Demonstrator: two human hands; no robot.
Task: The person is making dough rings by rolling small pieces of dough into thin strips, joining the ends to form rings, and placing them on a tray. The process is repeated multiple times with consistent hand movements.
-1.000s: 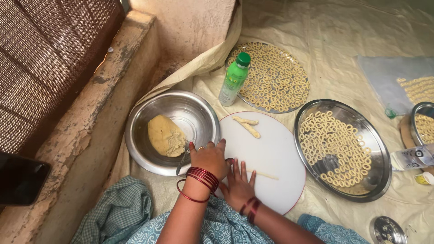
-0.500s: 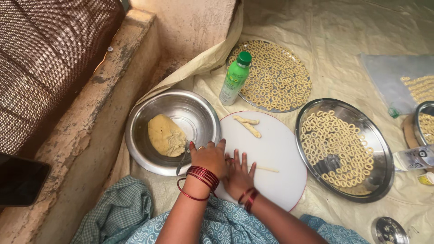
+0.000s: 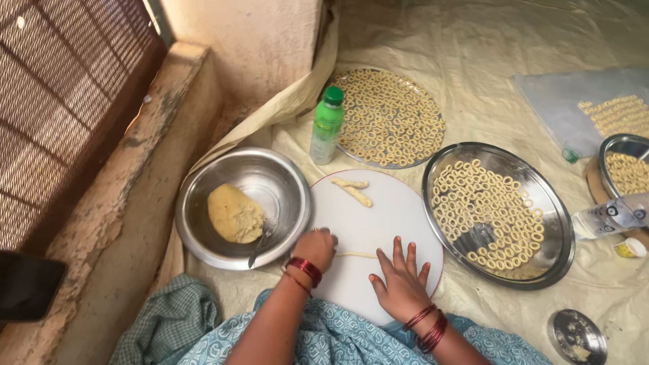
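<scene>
While your hands work the thin pale strand of dough [image 3: 357, 255] on the round white board [image 3: 392, 216], keep the pressure light and even so the strand thins without breaking; that is my judgement of what rolling it well needs.

Starting at the left, the round steel bowl [image 3: 203, 223] holds a yellowish lump of dough [image 3: 234, 214] and what looks like a metal spoon [image 3: 260, 243], just beside the board's left edge. Your left hand [image 3: 316, 248] sits at that edge, fingers curled loosely into a soft fist over the strand's left end; I cannot tell whether they pinch it or only press on it. The strand runs rightward from under those knuckles across the bare board. Your right hand [image 3: 400, 284] lies flat, released, fingers spread, and the strand's right end seems to reach just to the fingertips [image 3: 397, 245], perhaps slipping under them.

At the far side of the board lie two short stubby dough pieces [image 3: 353, 189], well apart from both hands. Beyond them stands a green-capped plastic bottle [image 3: 326, 126]. To the right, a wide steel tray [image 3: 554, 223] carries many small dough rings [image 3: 487, 203].
</scene>
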